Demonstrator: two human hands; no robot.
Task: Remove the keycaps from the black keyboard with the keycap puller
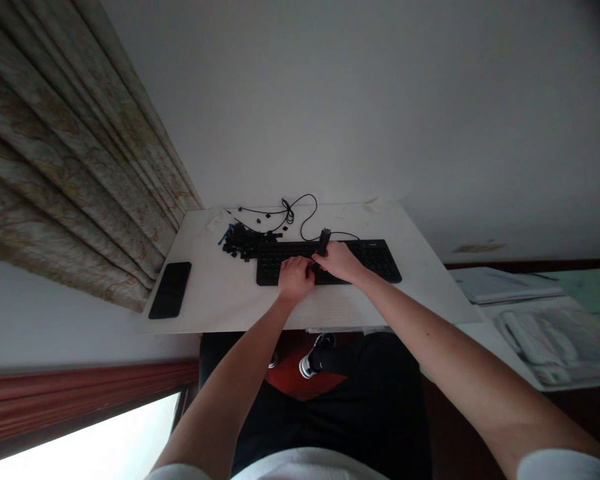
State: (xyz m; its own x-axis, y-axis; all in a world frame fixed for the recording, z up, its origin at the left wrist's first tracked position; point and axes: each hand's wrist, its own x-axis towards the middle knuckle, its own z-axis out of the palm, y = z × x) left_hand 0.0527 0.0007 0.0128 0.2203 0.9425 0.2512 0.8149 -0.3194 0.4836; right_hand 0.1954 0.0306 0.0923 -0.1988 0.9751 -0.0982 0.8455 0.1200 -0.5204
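Observation:
A black keyboard (375, 261) lies across the white table in front of me. On its middle-left part rests my left hand (296, 275), fingers laid over the keys and close to the other hand. My right hand (336, 259) is closed around a thick black-handled tool (324, 240), tilted with its upper end pointing away from me. The tool's lower end is at the keyboard between my hands, and its exact tip is hard to make out. Left of the keyboard, touching its back corner, lies a heap of small black keycaps (243, 240).
A black cable (300, 200) loops behind the keyboard, with a few loose keycaps near it. A black phone (170, 290) lies at the table's left edge (200, 313). Curtains (80, 133) hang at left. Papers and a clear plastic bag (545, 340) lie on a surface at right.

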